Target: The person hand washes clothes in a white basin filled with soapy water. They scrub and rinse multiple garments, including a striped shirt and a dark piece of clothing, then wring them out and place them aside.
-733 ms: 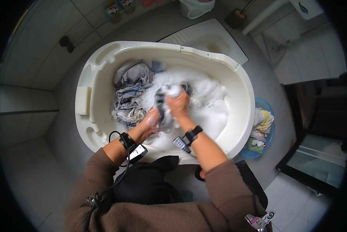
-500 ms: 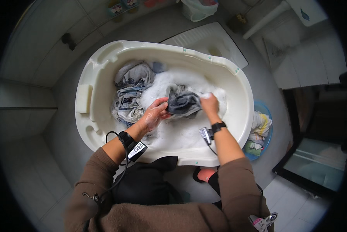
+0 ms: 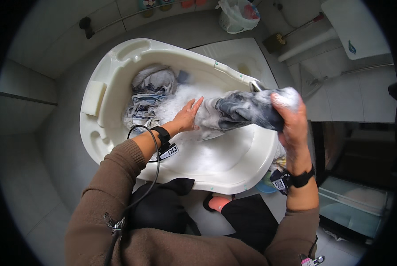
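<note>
My right hand [image 3: 293, 124] is raised over the right rim of a cream baby bathtub [image 3: 198, 186]. It grips one end of a wet dark grey garment [image 3: 245, 110], with white foam [image 3: 288, 98] heaped at that end. The garment stretches leftward and down into the suds; its exact kind is hard to tell. My left hand [image 3: 188, 116] has its fingers stretched out beside the garment's lower end and seems to hold nothing. Soaked grey and bluish clothes [image 3: 147, 95] lie bunched in the tub's left part, among the foam.
A cream block [image 3: 94, 98] sits on the tub's left rim. Partly hidden by my right arm, a blue basin [image 3: 265, 186] with cloth stands on the floor. Behind the tub are a white squat toilet [image 3: 234, 51] and a bagged bin [image 3: 239, 17]. A glass-fronted black frame [image 3: 355, 199] stands at right.
My right hand has lifted the garment's end up and to the right, out of the foam. My left hand has let go of the garment and spread its fingers.
</note>
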Tool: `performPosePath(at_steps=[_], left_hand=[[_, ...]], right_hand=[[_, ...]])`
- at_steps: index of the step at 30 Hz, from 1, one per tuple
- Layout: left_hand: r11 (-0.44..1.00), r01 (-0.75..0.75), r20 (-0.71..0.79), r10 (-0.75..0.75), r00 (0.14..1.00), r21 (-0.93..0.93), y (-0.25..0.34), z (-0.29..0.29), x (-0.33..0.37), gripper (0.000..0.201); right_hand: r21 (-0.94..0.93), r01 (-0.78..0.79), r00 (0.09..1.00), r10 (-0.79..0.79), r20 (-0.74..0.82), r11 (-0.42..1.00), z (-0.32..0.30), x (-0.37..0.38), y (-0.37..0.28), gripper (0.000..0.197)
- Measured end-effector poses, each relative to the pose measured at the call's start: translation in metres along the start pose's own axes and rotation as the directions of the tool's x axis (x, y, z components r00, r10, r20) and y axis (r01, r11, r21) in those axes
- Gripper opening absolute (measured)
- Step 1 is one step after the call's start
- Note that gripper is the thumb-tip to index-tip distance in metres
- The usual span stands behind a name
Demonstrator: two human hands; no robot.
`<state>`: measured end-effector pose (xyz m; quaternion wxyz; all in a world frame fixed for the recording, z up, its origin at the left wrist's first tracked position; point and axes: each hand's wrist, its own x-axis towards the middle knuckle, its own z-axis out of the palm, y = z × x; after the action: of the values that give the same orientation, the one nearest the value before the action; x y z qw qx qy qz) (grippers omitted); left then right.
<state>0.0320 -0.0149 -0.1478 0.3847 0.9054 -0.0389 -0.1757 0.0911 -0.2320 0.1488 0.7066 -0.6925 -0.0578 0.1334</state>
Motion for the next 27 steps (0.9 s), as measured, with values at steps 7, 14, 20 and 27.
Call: performPosePath(at_steps=[7,14,20,27], left_hand=[[0.981,-0.174,-0.262,0.145,0.954,-0.091,0.026,0.014,0.021,0.105],[0.645,-0.279,-0.265,0.121,0.957,-0.712,0.018,-0.042,0.001,0.041],[0.889,-0.431,-0.449,0.325,0.833,-0.156,0.006,-0.155,-0.057,0.037],[0.834,-0.032,-0.221,0.183,0.958,0.551,-0.040,-0.172,-0.088,0.032]], right_hand=[[-0.061,0.262,0.924,-0.269,-0.273,0.963,-0.004,-0.048,-0.079,0.042],[-0.115,0.441,0.806,-0.449,-0.385,0.890,-0.032,-0.060,-0.104,0.041],[-0.219,0.038,0.828,-0.154,-0.539,0.975,-0.092,-0.019,-0.022,0.020],[-0.164,-0.460,0.791,0.320,-0.521,0.872,-0.121,0.003,0.195,0.042]])
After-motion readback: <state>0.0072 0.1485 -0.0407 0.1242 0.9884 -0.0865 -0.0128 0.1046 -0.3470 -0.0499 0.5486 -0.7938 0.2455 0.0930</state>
